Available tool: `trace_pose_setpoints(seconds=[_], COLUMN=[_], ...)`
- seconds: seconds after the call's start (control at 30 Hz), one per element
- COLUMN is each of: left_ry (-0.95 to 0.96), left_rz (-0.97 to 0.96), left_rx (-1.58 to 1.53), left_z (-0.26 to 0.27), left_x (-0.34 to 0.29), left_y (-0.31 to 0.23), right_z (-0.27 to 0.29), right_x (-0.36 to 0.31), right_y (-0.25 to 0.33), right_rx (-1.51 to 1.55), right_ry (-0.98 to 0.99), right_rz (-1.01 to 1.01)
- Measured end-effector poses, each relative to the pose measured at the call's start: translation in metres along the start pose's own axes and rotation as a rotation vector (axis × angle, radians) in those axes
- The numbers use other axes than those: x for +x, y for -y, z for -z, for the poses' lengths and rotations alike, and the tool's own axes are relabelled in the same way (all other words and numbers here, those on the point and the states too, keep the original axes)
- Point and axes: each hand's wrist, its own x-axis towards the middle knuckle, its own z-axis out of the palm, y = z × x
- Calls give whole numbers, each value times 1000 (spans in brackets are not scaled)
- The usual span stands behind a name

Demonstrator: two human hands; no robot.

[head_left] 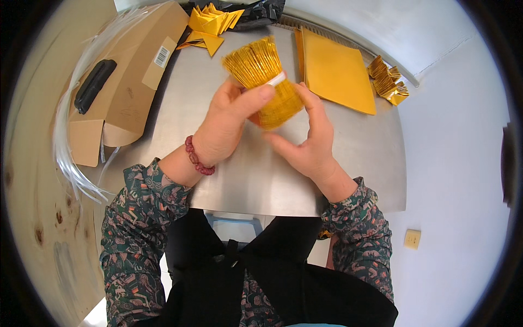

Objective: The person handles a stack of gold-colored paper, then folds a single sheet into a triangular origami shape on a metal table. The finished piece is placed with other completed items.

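Observation:
A bundle of pleated gold foil paper [280,106] is held tilted above the metal table. A white band [277,79] wraps its middle, and the pleats fan out at the upper end. My left hand [231,111] is closed on its left side, thumb lying by the band. My right hand [308,136] curves around the lower right end, fingers along the right edge and thumb near the bottom; part of its grip is hidden behind the bundle.
Gold paper sheets [340,71] lie stacked at the back right, with crimped gold pieces [389,82] beside them. Folded gold paper [210,24] and a black plastic bag [259,13] are at the back. At left, a cardboard box [133,82] carries clear plastic strips [65,131] and a black object [95,86].

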Motion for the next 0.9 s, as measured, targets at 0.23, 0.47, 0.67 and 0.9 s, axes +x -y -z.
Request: trace_pose_setpoints(seconds=[0.23,0.47,0.67,0.9], left_ry=[236,282,264,216], left_rz=[171,242,149,198], left_rx=[-16,151,210,245], left_z=[15,-2,-5,-7], left_x=[-10,-15,-17,-17], left_y=[3,5,9,5], right_z=[20,29,29,18], right_x=[5,9,7,6], right_y=[-16,-13,-10,-8], right_rx=[197,158,176,307], right_ry=[-84,90,76,-56], right_rz=[76,216,186,127])
